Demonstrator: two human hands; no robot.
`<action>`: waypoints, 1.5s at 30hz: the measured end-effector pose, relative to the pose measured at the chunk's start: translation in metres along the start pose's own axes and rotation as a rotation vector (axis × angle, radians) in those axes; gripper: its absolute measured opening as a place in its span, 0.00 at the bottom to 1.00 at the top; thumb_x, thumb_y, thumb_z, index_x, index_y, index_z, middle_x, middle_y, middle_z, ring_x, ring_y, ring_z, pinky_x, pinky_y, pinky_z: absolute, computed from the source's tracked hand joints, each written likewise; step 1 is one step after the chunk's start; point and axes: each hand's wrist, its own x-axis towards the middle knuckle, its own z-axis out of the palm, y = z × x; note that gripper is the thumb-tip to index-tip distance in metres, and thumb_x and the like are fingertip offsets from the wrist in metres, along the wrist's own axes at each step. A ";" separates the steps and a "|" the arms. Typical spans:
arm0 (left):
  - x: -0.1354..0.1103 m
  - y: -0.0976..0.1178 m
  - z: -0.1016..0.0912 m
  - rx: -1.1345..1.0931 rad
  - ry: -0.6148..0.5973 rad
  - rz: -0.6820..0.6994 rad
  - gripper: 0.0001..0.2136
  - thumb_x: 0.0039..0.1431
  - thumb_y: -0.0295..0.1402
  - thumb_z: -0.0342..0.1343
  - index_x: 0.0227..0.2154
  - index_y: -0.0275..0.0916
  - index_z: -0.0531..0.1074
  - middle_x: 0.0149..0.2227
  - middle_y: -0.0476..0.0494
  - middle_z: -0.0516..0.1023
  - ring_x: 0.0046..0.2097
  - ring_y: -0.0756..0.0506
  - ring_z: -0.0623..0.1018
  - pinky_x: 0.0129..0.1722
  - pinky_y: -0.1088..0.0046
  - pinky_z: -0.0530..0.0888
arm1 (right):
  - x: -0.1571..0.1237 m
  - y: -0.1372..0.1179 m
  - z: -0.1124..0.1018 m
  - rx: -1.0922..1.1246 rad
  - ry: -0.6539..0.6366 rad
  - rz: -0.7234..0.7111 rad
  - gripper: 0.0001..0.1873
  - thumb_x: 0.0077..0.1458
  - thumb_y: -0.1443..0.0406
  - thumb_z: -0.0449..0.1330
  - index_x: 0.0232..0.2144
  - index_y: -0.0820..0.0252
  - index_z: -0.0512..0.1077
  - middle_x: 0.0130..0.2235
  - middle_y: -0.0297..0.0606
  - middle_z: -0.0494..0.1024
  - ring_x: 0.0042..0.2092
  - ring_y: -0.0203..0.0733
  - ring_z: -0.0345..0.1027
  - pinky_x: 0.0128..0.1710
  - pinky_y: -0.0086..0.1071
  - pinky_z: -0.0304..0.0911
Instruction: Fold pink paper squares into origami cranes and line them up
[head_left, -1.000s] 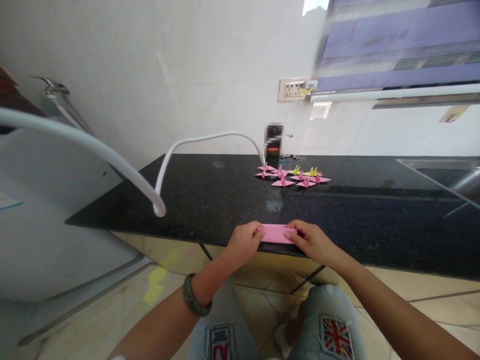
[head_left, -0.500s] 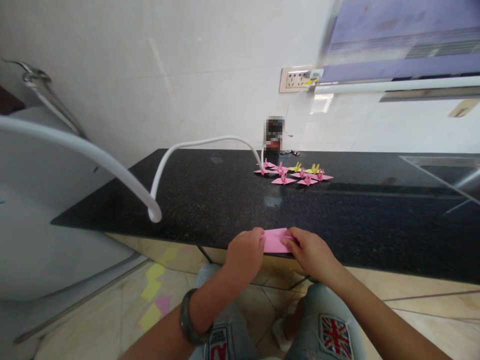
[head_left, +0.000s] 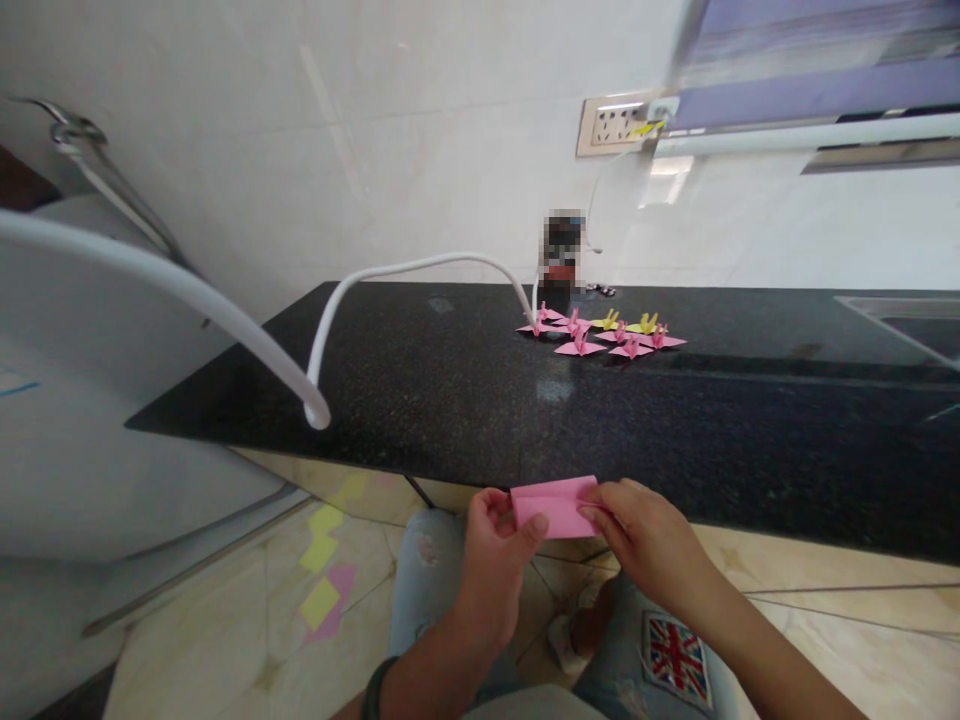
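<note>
A pink sheet of folding paper (head_left: 556,506), creased into a rectangle, is held up at the near edge of the black countertop (head_left: 435,400). My left hand (head_left: 499,545) grips its left end, thumb on the face toward me and fingers behind. At the right end, my right hand (head_left: 637,525) pinches the paper between thumb and fingers. Farther back on the counter stand several pink paper cranes (head_left: 580,345) and, among them, two yellow paper cranes (head_left: 643,324).
A white bent tube (head_left: 435,265) arches over the counter's left part. Behind the cranes, a blurred-out upright object (head_left: 562,250) leans near the wall. A wall socket (head_left: 619,126) has a plug in it. Yellow and pink paper squares (head_left: 321,603) lie on the floor at left.
The pink paper has come off the counter edge, nearer to me and slightly tilted. My left hand has turned so its thumb lies on the paper's front. The view has shifted a little.
</note>
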 end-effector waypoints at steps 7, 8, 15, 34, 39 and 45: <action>-0.013 0.001 0.000 -0.030 -0.148 -0.100 0.22 0.45 0.33 0.55 0.43 0.38 0.53 0.33 0.45 0.69 0.30 0.51 0.71 0.29 0.75 0.68 | -0.012 -0.009 -0.007 0.241 -0.094 0.017 0.09 0.52 0.62 0.49 0.25 0.58 0.67 0.27 0.36 0.70 0.30 0.39 0.61 0.30 0.31 0.55; -0.014 0.001 -0.001 -0.012 -0.169 -0.095 0.21 0.46 0.32 0.54 0.43 0.38 0.55 0.32 0.45 0.69 0.29 0.51 0.71 0.29 0.76 0.67 | -0.015 -0.010 -0.005 0.305 -0.093 0.050 0.08 0.52 0.62 0.49 0.28 0.57 0.67 0.28 0.36 0.70 0.30 0.38 0.62 0.29 0.31 0.56; -0.017 0.006 -0.005 0.146 -0.230 -0.010 0.12 0.47 0.33 0.52 0.36 0.35 0.64 0.33 0.44 0.71 0.30 0.51 0.70 0.29 0.78 0.67 | -0.023 -0.011 0.016 0.665 0.139 0.312 0.15 0.50 0.58 0.52 0.39 0.58 0.61 0.26 0.34 0.66 0.27 0.36 0.62 0.23 0.27 0.57; -0.027 0.003 0.004 0.253 -0.202 0.017 0.15 0.45 0.36 0.54 0.36 0.35 0.67 0.35 0.41 0.71 0.31 0.49 0.71 0.24 0.77 0.70 | -0.028 -0.027 0.029 0.680 0.283 0.341 0.16 0.53 0.58 0.46 0.42 0.57 0.62 0.28 0.38 0.69 0.26 0.38 0.63 0.22 0.29 0.59; -0.025 0.003 0.002 0.251 -0.191 -0.023 0.15 0.46 0.37 0.52 0.38 0.36 0.67 0.34 0.42 0.72 0.29 0.50 0.71 0.21 0.78 0.69 | -0.030 -0.029 0.023 0.774 0.187 0.280 0.21 0.50 0.59 0.51 0.47 0.55 0.56 0.30 0.37 0.69 0.26 0.37 0.62 0.22 0.28 0.60; -0.022 0.007 -0.002 0.351 -0.208 0.160 0.11 0.47 0.35 0.52 0.34 0.36 0.71 0.35 0.42 0.73 0.36 0.47 0.71 0.34 0.74 0.69 | -0.026 -0.028 0.011 0.603 0.154 0.192 0.11 0.48 0.60 0.54 0.35 0.57 0.66 0.34 0.37 0.70 0.34 0.39 0.64 0.32 0.30 0.60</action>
